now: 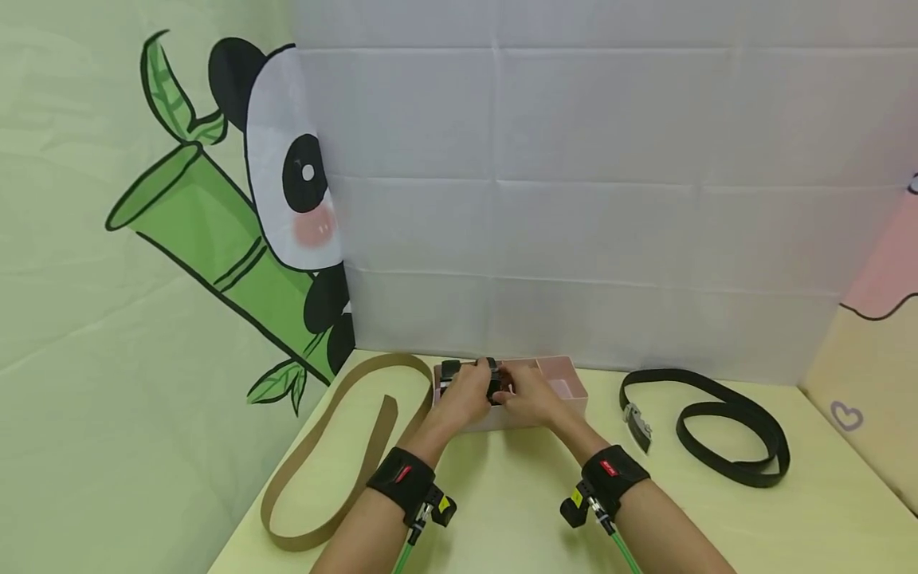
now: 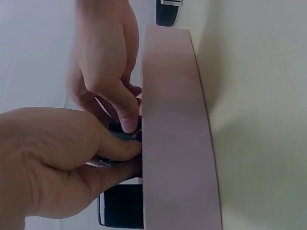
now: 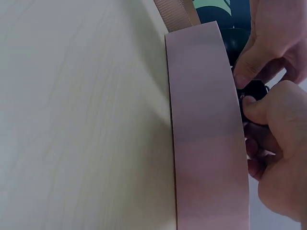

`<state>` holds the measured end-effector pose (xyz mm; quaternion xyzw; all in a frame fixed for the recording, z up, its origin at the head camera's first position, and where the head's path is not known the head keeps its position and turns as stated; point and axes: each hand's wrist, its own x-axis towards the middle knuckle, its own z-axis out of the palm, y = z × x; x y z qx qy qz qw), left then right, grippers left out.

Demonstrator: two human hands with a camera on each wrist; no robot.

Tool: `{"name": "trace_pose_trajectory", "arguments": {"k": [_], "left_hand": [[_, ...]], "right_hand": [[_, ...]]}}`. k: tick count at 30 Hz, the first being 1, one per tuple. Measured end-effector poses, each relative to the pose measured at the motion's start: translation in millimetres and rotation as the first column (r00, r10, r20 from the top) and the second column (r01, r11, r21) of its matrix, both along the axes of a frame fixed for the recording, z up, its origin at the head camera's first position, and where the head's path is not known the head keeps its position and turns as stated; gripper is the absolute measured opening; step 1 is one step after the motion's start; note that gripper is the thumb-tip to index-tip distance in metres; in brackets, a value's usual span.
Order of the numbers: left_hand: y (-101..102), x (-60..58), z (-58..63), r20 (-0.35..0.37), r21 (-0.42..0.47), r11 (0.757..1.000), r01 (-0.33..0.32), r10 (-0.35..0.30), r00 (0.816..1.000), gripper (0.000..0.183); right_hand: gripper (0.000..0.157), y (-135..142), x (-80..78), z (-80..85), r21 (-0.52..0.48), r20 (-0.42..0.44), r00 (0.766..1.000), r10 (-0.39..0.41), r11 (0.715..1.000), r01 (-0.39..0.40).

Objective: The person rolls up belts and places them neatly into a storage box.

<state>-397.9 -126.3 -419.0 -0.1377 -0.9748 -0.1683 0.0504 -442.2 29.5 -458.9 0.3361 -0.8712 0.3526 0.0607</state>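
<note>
Over the left part of the pink box (image 1: 511, 418), my left hand (image 1: 469, 395) pinches a black item (image 1: 494, 381) between thumb and curled fingers. My right hand (image 1: 527, 391) comes at it from its right, thumb pressed on it and fingers bent, so both grips are closed down on the one piece. It sits partly behind the box's front wall; whether it touches the bottom I cannot tell. I judge it best to keep both thumbs firm, in case this is a coil that could spring loose, hold it level, and spare the black neighbour (image 1: 449, 369) to its left in the box.

On the pale table (image 1: 516, 502), a tan strap (image 1: 383, 421) lies looped left of the box; a black belt (image 1: 780, 454) with a metal buckle (image 1: 637, 422) curls to its right. Left of and above the box, a green hanging shows a panda (image 1: 276, 199) and bamboo; behind the box hangs creased pale cloth (image 1: 574, 223); far right, a pink-and-beige panel (image 1: 871, 359).
</note>
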Motion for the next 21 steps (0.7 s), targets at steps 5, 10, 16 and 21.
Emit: {"name": "trace_pose_trajectory", "arguments": {"k": [5, 10, 16, 21], "left_hand": [[8, 1.3, 5.6, 0.047, -0.018, 1.0, 0.001, -0.001, 0.999, 0.051], [9, 5.4, 5.6, 0.057, -0.011, 1.0, -0.002, 0.003, 0.998, 0.049], [14, 19.6, 9.2, -0.173, -0.078, 0.997, 0.003, -0.016, 0.985, 0.021], [39, 29.6, 3.7, -0.471, -0.129, 0.968, 0.216, -0.251, 0.845, 0.008]], "right_hand": [[0.019, 5, 3.2, 2.7, -0.003, 0.023, 1.0, -0.016, 1.0, 0.016], [0.019, 18, 9.1, -0.7, -0.036, 0.021, 0.999, 0.041, 0.999, -0.04], [0.035, 56, 34.7, -4.4, -0.034, -0.111, 0.994, -0.005, 0.999, 0.002], [0.036, 121, 67.1, -3.1, 0.022, -0.22, 0.968, -0.121, 0.991, 0.129]]}}
